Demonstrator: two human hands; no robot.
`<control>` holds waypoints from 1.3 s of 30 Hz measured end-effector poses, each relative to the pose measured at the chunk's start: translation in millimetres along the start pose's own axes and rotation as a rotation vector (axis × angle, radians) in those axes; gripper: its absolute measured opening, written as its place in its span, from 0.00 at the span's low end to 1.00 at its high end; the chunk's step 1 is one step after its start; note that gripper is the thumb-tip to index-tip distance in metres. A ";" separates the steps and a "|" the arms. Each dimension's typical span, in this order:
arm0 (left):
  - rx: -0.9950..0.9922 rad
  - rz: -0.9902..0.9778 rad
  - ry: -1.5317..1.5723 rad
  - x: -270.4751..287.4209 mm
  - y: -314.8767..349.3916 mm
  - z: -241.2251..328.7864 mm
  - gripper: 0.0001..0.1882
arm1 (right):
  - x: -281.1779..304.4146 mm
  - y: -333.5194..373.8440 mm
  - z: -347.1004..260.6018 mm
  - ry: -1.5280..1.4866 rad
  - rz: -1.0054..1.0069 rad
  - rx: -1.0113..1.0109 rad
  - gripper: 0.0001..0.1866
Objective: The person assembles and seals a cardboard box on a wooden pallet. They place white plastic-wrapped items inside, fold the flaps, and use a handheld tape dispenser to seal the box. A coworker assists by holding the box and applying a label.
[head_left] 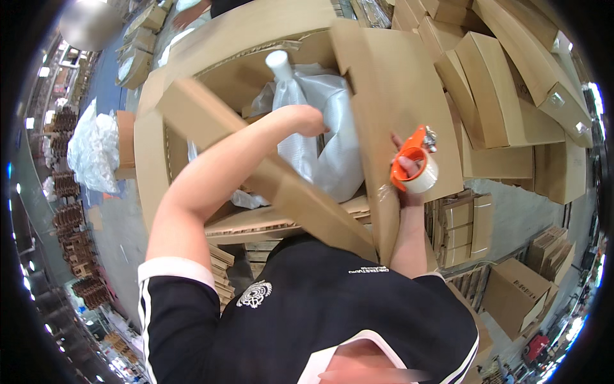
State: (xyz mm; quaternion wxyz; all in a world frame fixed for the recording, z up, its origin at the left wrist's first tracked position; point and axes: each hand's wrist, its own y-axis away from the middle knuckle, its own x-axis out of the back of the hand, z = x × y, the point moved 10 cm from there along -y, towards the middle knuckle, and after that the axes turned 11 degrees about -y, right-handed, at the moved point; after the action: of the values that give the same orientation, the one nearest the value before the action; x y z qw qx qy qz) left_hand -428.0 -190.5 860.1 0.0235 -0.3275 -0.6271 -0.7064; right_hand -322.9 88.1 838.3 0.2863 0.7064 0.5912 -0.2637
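Observation:
Inside a large open cardboard box [252,221] lies a bulky object in pale translucent wrap [345,147], with a white cylindrical end [277,62] sticking up. My left hand [306,120] is over the wrap, fingers curled under and mostly hidden. What they hold, if anything, I cannot make out. Beneath my left forearm a long cardboard piece [307,205] slants across the box toward my body. My right hand [408,166] is closed around an orange tape dispenser [419,137] carrying a roll of tape [423,180], beside the raised right flap [403,83].
Cardboard boxes [486,89] are piled at the far right, and a bundle of flat cardboard [460,227] stands below them. A closed carton [517,297] sits lower right. To the left is a heap of clear plastic wrap [96,150]. Another person's hand [192,14] shows beyond the box.

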 end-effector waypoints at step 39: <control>-0.221 0.063 0.621 13.4 96.5 -14.5 0.46 | -21.6 34.3 30.7 -0.195 -0.158 -0.417 0.32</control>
State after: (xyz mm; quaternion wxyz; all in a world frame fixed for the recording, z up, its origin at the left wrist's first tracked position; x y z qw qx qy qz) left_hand -401.9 -219.0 950.7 0.1997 -0.1162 -0.4991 -0.8352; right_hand -293.6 46.7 835.4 0.4602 0.5547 0.6558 -0.2246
